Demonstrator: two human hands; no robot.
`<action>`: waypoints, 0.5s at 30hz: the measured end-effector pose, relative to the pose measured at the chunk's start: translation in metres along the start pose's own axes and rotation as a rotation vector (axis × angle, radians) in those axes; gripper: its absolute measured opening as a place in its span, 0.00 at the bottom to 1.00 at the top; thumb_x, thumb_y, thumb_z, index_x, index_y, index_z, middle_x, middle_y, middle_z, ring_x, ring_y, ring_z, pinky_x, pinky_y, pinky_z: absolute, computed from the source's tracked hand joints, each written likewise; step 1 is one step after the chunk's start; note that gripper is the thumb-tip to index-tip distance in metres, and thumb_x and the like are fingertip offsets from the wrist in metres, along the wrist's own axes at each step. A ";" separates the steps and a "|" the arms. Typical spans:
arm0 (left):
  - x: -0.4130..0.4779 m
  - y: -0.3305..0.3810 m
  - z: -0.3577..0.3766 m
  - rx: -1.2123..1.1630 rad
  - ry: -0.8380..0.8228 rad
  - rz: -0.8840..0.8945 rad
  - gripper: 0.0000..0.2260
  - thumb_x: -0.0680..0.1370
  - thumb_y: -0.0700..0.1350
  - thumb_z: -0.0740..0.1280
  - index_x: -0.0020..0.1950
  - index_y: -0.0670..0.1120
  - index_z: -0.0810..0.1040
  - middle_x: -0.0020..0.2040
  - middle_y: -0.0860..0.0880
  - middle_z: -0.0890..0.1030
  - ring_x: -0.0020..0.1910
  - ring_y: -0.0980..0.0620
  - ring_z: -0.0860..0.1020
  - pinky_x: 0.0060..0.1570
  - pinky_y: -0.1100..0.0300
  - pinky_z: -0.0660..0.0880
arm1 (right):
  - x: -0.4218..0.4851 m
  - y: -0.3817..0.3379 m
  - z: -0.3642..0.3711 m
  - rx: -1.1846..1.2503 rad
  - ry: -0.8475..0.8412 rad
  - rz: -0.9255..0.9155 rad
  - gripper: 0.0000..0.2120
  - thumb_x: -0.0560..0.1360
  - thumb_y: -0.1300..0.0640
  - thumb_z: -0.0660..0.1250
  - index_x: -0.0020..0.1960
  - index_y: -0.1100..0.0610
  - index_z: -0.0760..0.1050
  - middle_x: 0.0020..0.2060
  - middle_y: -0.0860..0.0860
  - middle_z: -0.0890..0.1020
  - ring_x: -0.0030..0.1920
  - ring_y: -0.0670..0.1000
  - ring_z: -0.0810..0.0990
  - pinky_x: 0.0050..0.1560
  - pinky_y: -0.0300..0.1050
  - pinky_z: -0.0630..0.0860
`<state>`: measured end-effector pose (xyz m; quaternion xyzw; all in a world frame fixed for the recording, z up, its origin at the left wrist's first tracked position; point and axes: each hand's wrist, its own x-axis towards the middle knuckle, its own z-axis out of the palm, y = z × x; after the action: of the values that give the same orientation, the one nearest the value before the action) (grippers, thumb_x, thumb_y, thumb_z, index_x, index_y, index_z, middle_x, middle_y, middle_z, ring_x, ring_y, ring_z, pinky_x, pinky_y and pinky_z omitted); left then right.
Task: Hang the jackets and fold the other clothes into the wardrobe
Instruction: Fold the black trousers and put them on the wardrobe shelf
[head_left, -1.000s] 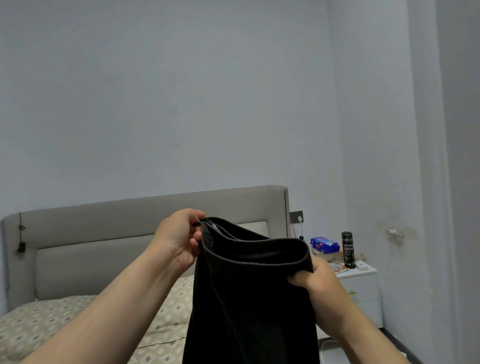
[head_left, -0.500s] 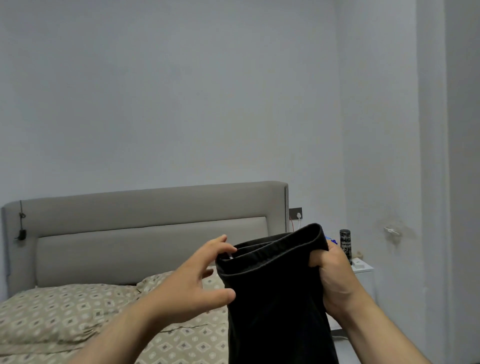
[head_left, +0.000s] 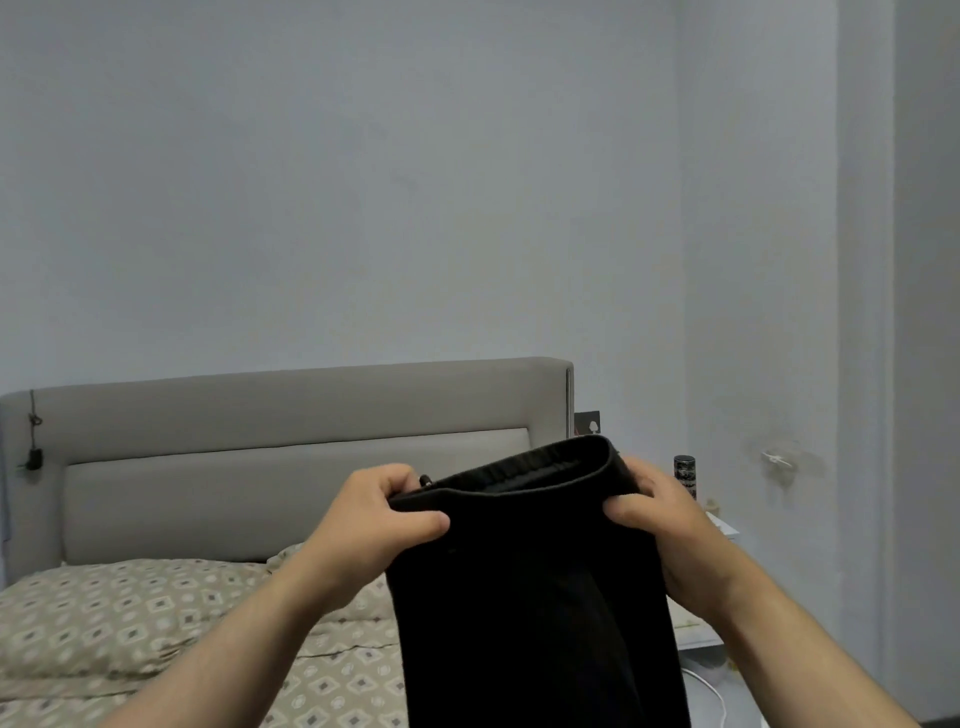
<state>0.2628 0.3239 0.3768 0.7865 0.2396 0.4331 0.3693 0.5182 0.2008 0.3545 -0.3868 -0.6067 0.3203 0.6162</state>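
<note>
Aloft, black garment, waistband uppermost

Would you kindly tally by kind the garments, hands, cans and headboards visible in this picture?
Black garment: 1
Hands: 2, left hand and right hand
Dark can: 1
Headboard: 1
Total: 5

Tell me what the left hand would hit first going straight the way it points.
The left hand grips the black trousers at the waistband, so that fabric comes first; beyond it, likely the grey headboard, depth unclear.
</note>
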 end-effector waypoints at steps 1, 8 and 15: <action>0.002 0.003 -0.002 0.004 0.027 0.001 0.12 0.61 0.46 0.73 0.27 0.50 0.69 0.27 0.52 0.69 0.26 0.55 0.70 0.26 0.64 0.65 | -0.001 0.000 0.001 -0.051 -0.029 0.022 0.23 0.67 0.48 0.75 0.61 0.52 0.78 0.53 0.55 0.83 0.55 0.55 0.83 0.50 0.46 0.80; 0.004 0.021 -0.013 -0.064 -0.021 0.028 0.07 0.64 0.42 0.74 0.41 0.50 0.83 0.35 0.50 0.82 0.33 0.53 0.81 0.33 0.63 0.76 | -0.003 -0.006 0.017 -0.342 0.212 -0.067 0.25 0.66 0.45 0.76 0.61 0.34 0.76 0.60 0.39 0.80 0.60 0.40 0.79 0.58 0.39 0.76; -0.005 0.031 -0.028 -0.001 -0.030 0.070 0.04 0.65 0.42 0.77 0.39 0.49 0.86 0.41 0.50 0.84 0.40 0.55 0.81 0.43 0.64 0.76 | 0.001 -0.021 0.029 -0.043 0.275 0.077 0.16 0.66 0.51 0.76 0.53 0.51 0.84 0.48 0.55 0.86 0.50 0.56 0.86 0.46 0.50 0.83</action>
<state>0.2382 0.3116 0.4086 0.8006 0.2062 0.4340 0.3579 0.4874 0.1934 0.3722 -0.4630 -0.5079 0.2745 0.6725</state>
